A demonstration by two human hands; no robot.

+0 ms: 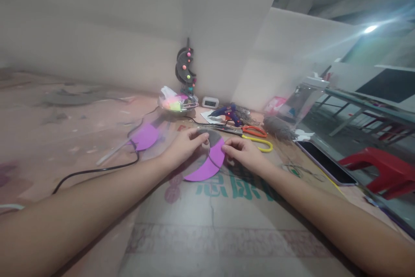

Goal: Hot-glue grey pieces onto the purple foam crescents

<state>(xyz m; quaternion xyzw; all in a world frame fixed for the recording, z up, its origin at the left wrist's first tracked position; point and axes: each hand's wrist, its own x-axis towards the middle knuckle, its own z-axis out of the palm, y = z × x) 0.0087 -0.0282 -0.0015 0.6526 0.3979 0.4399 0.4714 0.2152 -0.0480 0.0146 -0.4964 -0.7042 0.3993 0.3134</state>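
Between my hands is a purple paper or foam crescent (207,167), its upper part covered in dark grey yarn (214,137). A single grey strand crosses the purple below the covered part. My left hand (186,145) pinches the crescent by its upper left, at the grey end, thumb against fingers. At the outer right edge, my right hand (244,152) grips it between thumb and fingertips. The crescent is held just over a printed cardboard sheet (207,212); whether it touches the sheet I cannot tell.
Behind my hands lie scissors (256,132) with red and yellow handles and a blue glue gun (228,115). Another purple piece (145,136) and a black cable (97,170) are leftward. A decorated grey crescent (185,67) stands behind. A phone (326,162) and grey yarn ball (279,128) lie rightward.
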